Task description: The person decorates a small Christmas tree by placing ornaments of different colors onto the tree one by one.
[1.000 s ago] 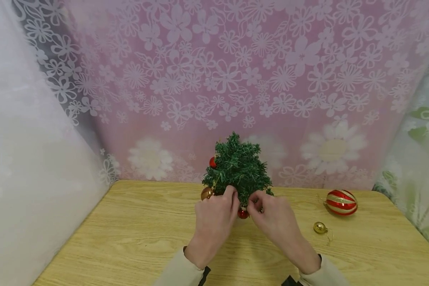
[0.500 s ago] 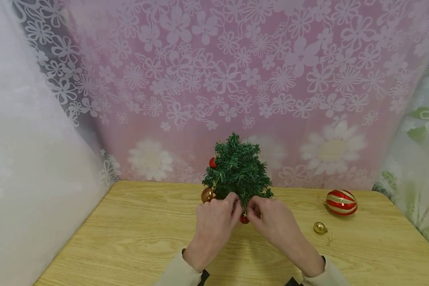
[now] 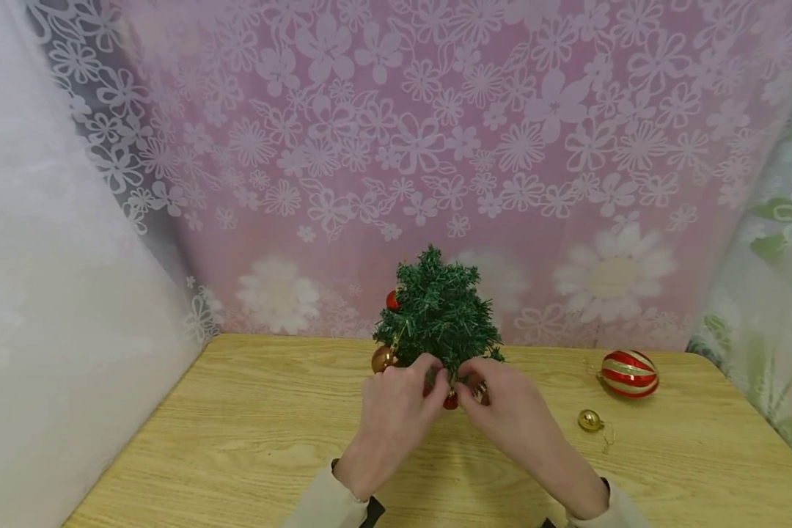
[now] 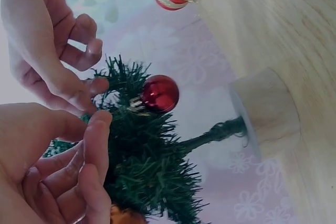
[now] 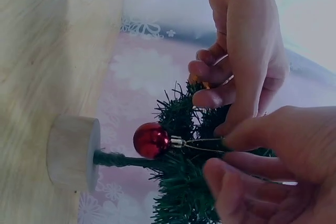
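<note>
A small green artificial Christmas tree (image 3: 438, 301) stands on a round wooden base (image 5: 72, 153). At its lower front hangs a red bauble (image 5: 151, 140) with a silver cap and a thin gold string loop (image 5: 202, 141). My left hand (image 3: 396, 411) and right hand (image 3: 515, 411) meet in front of the low branches, fingertips almost together. Thumb and forefinger of each hand pinch at the string loop, just above the bauble; the exact hold is partly hidden by the fingers. In the left wrist view the bauble (image 4: 160, 93) hangs free below the fingertips.
A bronze bauble (image 3: 383, 358) and another red bauble (image 3: 392, 300) hang on the tree's left side. On the wooden table (image 3: 237, 440), at right, lie a red-and-gold striped bauble (image 3: 630, 374) and a small gold bauble (image 3: 590, 420). A floral curtain (image 3: 396, 147) hangs behind.
The red bauble has dropped slightly, then risen a little. Both hands stay at the low front branches, with small shifts of the fingers; the right forearm has moved slightly right.
</note>
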Available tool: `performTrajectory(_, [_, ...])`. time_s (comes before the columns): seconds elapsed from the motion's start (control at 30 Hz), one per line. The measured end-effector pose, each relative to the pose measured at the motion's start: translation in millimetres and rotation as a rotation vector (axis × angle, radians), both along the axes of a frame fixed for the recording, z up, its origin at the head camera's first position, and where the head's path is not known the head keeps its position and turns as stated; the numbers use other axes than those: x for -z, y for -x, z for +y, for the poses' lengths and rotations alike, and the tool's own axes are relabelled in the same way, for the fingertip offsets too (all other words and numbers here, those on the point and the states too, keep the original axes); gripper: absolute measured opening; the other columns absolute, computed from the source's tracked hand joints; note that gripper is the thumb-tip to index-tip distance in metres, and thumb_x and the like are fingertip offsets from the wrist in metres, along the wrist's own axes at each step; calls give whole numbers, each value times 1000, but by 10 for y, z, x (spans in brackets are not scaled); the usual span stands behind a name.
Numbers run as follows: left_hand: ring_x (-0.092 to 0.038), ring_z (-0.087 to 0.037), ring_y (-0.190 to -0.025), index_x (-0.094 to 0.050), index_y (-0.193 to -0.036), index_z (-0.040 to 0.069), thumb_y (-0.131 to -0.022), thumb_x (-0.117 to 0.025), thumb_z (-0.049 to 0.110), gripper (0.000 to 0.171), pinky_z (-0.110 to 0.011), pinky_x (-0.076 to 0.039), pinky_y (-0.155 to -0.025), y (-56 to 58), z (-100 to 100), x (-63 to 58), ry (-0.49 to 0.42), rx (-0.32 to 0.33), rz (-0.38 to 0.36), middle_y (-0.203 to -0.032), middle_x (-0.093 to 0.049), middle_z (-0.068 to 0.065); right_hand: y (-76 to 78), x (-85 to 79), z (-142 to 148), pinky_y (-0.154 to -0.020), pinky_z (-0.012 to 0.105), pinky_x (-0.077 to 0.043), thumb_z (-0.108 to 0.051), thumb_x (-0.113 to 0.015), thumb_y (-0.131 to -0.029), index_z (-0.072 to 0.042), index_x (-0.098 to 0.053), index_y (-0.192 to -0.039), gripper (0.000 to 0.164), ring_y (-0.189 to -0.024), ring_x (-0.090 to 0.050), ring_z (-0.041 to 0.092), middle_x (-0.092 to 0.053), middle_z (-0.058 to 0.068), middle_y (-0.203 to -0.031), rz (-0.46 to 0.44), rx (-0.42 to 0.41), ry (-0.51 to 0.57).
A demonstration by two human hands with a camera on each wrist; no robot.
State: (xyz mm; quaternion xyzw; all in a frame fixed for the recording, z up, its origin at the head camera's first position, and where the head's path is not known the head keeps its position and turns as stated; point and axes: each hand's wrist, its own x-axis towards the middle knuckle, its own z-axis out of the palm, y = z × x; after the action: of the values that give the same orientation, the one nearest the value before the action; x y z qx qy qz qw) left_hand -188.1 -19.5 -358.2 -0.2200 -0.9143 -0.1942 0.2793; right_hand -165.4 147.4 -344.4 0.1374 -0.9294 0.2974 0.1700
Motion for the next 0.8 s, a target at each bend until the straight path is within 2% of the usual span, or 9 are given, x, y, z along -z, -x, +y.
performTrajectory(0.1, [-23,4,-35,-72,-93,23,-101,-64,29,13,-14,-15,-36,-47,-36,-19,-34,36,5,-49,-50,13,-57,11,71,-51,21,-43,-9,-73,-93,-15,-71,-102,11,-60,-55,0,-71,-4,-88,97,-7,85])
performTrajectory(0.17, [-30,6,-38,-72,-93,23,-100,-65,26,11,-12,-18,-37,-77,-69,-37,-62,64,45,-54,-58,13,-86,12,152,-49,20,-44,-6,-74,-92,-13,-72,-102,13,-62,-59,0,-72,-2,-88,194,-6,115])
performTrajectory(0.3, [-52,2,-54,-76,-100,21,-97,-69,21,7,-11,-33,-45,-83,-139,-82,-85,125,228,-76,-71,11,-108,-32,403,-49,18,-46,-4,-74,-91,-14,-73,-101,14,-66,-63,0,-74,-2,-87,301,36,121])
performTrajectory(0.37, [-63,-5,-70,-77,-107,20,-95,-72,22,13,-15,-46,-55,-64,-171,-104,-61,149,322,-91,-73,6,-104,-44,565,-52,15,-47,-3,-75,-90,-15,-74,-99,15,-68,-64,1,-75,-2,-87,325,65,110])
performTrajectory(0.43, [-67,-13,-89,-76,-114,20,-93,-75,23,21,-24,-55,-71,-42,-199,-116,-12,161,396,-109,-72,1,-90,-30,742,-54,12,-47,-3,-76,-89,-15,-74,-99,16,-70,-65,2,-75,0,-88,349,90,94])
performTrajectory(0.53, [-64,-23,-115,-72,-124,23,-91,-77,29,35,-39,-55,-89,-19,-229,-110,78,166,471,-132,-65,-7,-78,17,1011,-56,9,-46,-3,-75,-89,-13,-74,-101,15,-73,-62,-6,-74,4,-90,339,132,90])
performTrajectory(0.63, [-55,-29,-133,-68,-133,27,-89,-77,34,45,-46,-52,-95,-6,-243,-90,153,156,510,-151,-53,-12,-60,66,1275,-59,6,-46,-5,-73,-91,-10,-74,-104,14,-77,-55,-19,-74,8,-92,308,179,83])
performTrajectory(0.73, [-45,-32,-144,-62,-141,30,-90,-76,37,53,-48,-49,-98,11,-253,-75,208,146,505,-162,-40,-13,-24,107,1521,-60,4,-46,-8,-71,-93,-7,-71,-109,16,-81,-45,-28,-73,15,-97,254,219,62])
performTrajectory(0.8, [-42,-32,-147,-59,-145,31,-92,-75,38,56,-48,-48,-100,25,-257,-64,236,144,493,-165,-35,-14,13,147,1666,-58,7,-45,-8,-72,-93,-6,-70,-111,19,-82,-41,-30,-71,19,-102,236,240,37])
